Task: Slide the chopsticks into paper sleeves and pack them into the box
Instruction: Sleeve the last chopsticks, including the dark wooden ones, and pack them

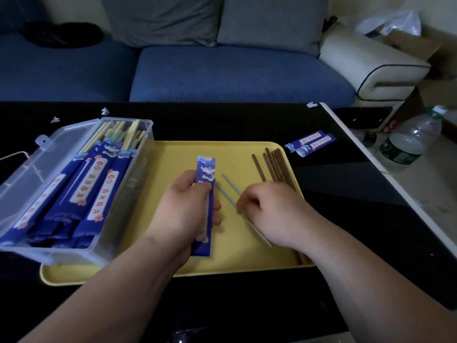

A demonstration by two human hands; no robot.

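Left hand [184,206] at frame centre grips a blue paper sleeve [204,206], long axis pointing up-frame; right hand [269,211] pinches light-blue chopsticks [228,191] lying diagonally on the yellow tray [247,256].

Your left hand [190,206] is gripping a blue paper sleeve [204,206] over the yellow tray [247,263], while your right hand [269,211] is pinching two light-blue chopsticks [228,191] lying beside brown chopsticks [274,164]; the clear box [57,184] is sitting left.

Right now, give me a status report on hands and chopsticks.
Left hand holding blue paper sleeve. Right hand closing on two pale blue chopsticks on yellow tray. Nothing obstructing.
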